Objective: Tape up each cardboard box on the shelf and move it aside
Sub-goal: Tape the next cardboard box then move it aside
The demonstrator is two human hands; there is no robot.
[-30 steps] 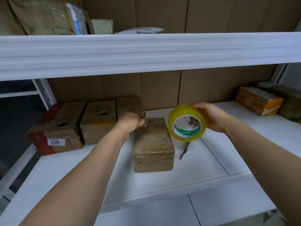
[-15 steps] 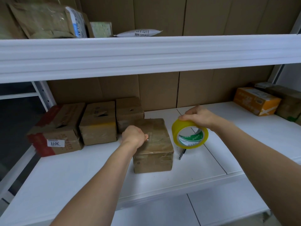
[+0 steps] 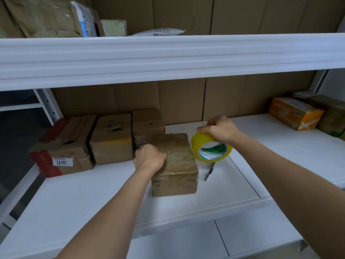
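Head view: left hand (image 3: 149,157) presses curled fingers on the centre box (image 3: 175,165); right hand (image 3: 220,129) grips the tape roll (image 3: 209,148) just right of it.

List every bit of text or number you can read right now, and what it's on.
"3011", upside down: white sticker on the leftmost box.
"2217", after unclear characters: white mailer on the upper shelf.
Print on the orange box, tape roll core and barcode label: too blurred.
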